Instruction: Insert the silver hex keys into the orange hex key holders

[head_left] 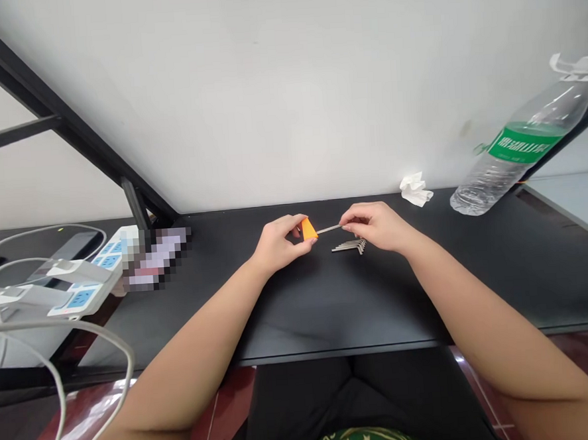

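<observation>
My left hand [286, 242] grips a small orange holder [309, 229] between thumb and fingers, above the black table. A thin metal hex key [329, 229] runs from the holder's right side to my right hand [369, 225], whose thumb and fingers pinch its other end. The key's left end meets the holder; how deep it sits in there I cannot tell. Just below my right fingers, several more hex keys [349, 246] of graded lengths lie side by side on the table, their short bent ends toward the right.
On the right stands a large clear bottle [526, 143] with a green label, near a crumpled white tissue [416, 189]. A white power strip [102, 265] with plugs and looping cables [125, 343] lies at left, beside a blurred-out item [157, 258]. The black table [329, 311] backs onto a wall.
</observation>
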Tool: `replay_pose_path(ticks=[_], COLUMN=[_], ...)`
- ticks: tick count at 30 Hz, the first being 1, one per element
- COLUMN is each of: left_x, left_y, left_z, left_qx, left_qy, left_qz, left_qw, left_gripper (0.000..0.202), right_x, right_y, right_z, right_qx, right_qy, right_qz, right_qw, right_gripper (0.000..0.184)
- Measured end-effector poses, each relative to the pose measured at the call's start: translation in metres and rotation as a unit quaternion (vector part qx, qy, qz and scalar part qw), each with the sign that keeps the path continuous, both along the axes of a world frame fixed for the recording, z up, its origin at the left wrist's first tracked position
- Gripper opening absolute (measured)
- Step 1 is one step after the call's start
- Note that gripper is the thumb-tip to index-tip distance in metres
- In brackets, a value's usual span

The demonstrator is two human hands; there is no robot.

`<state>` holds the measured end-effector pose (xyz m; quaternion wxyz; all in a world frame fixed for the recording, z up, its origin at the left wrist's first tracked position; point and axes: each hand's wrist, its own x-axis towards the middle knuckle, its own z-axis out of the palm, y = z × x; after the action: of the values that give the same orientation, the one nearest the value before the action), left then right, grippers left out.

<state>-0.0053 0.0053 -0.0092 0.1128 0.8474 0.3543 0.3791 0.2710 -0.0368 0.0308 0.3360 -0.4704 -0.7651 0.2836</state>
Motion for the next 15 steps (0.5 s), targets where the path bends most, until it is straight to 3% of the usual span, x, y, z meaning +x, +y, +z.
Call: replay_pose_path(ticks=[7,10,13,15], left_x=[0.002,0.006,0.008,0.009], left_y=[-0.003,-0.006,-0.008,-0.009], left_z=[0.001,0.002,0.003,0.003], left_qx=[-0.036,-0.024,0.002,0.015], left_qy=[-0.014,-0.014,0.023,0.054], left_qz=[-0.019,-0.039,-0.032,-0.027], left_qw=[0.999,0.999,0.999,0.998], left_gripper=[0.042,0.042,0.038,0.036], right_x=[0.001,-0.011,-0.028,-0.037], right_y=[-0.001,-0.002,-0.003,-0.004], right_z=[0.000,-0.008,-0.018,-0.022], right_qx=[0.006,-0.083,-0.180,-0.214], right_qy=[0.006,0.066,0.186,0.213], right_qz=[0.021,0.031,0.062,0.064], right_qw=[1.000,0.994,0.964,0.951], right_gripper=[0.016,0.015,0.028,0.033])
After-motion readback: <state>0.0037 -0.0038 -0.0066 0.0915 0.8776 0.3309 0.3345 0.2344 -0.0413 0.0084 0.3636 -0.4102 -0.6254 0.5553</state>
